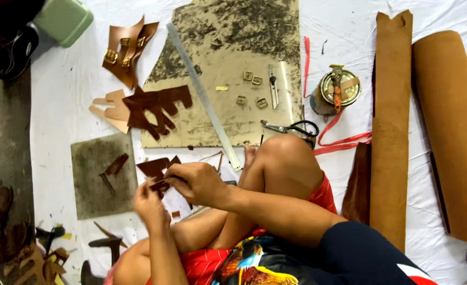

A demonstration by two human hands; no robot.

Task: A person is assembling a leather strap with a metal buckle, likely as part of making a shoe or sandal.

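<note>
Far left edge of the white floor sheet (64, 95): I see a pale green container (64, 18) at the top corner, w/ brown leather straps carrying brass buckles (125, 53) just right of it. Below those, tan and dark brown cut-out leather pieces (151, 108) overlap the left edge of the stained cutting board (233, 31). A smaller grey mat (93, 179) lies near the sheet's left edge, one dark strip on it.

Centre, low: my left hand (149, 203) and right hand (196, 182) meet over a small dark brown leather piece (157, 174). Both pinch it between fingertips, held above the sheet, just right of the grey mat. Left is blurred, so exact grip on that side I can't tell.

On the board: a metal ruler (204, 97) lies diagonally, four loose buckles (252, 89) and a utility knife (273, 84) right of it. Scissors (291, 127) sit at the board's bottom right corner, by my knee.

Right: a glue tin (336, 89) w/ brush across its top, then a tan leather strip (392, 126) and a leather roll (452, 132) near the sheet's right edge.
</note>
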